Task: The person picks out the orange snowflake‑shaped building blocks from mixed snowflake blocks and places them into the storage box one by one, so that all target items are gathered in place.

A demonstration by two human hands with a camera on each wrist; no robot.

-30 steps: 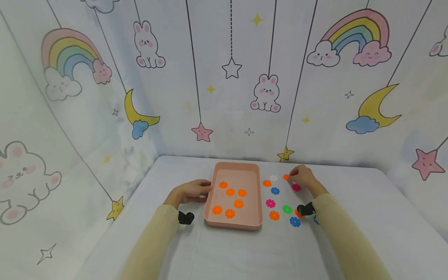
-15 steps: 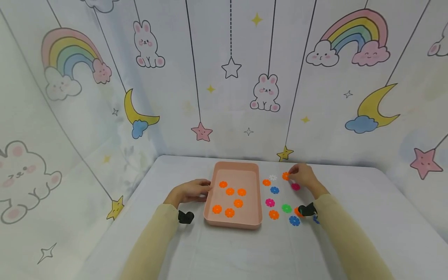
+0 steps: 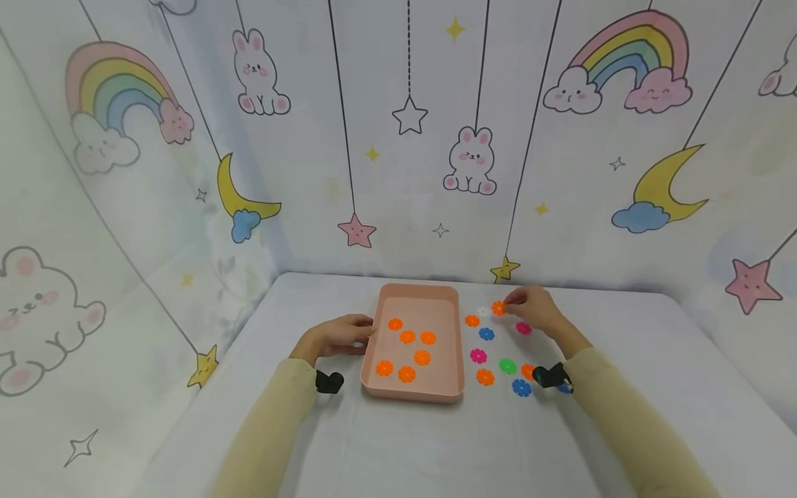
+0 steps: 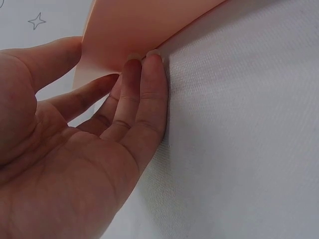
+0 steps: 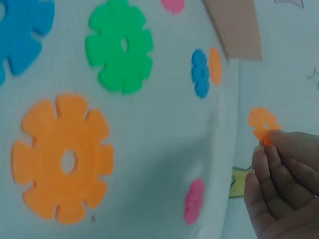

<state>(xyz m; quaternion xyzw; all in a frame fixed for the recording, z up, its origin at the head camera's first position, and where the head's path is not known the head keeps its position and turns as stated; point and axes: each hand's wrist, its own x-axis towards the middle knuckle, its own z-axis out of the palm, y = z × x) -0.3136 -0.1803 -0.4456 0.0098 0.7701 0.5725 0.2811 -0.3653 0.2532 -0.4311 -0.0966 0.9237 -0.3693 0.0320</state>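
Observation:
My left hand point(image 3: 336, 336) is at the left side of a shallow pink tray point(image 3: 420, 397), its fingertips touching the outer wall. Up close in the left wrist view, the fingers point(image 4: 152, 94) are only slightly bent and meet the tray point(image 4: 144, 30) near its bottom edge. Beyond the tray's right side, my right hand point(image 3: 537, 310) pinches an orange slotted snowflake disc point(image 3: 498, 308) between thumb and fingertips. The right wrist view shows this disc point(image 5: 261, 119) raised, one edge hidden by the thumb. Several orange discs point(image 3: 422, 357) lie flat inside the tray.
Right of the tray lie loose discs: white point(image 3: 483, 312), green point(image 3: 508, 366), magenta point(image 3: 478, 356), blue point(image 3: 521, 388) and orange point(image 3: 485, 377). The right wrist strap partly covers a few. A printed cloth wall point(image 3: 411, 187) rises behind the white table point(image 3: 386, 449).
My right hand has moved a little left with the orange disc pinched in it, closer to the white disc. The left hand stays at the tray. The head view has shifted slightly.

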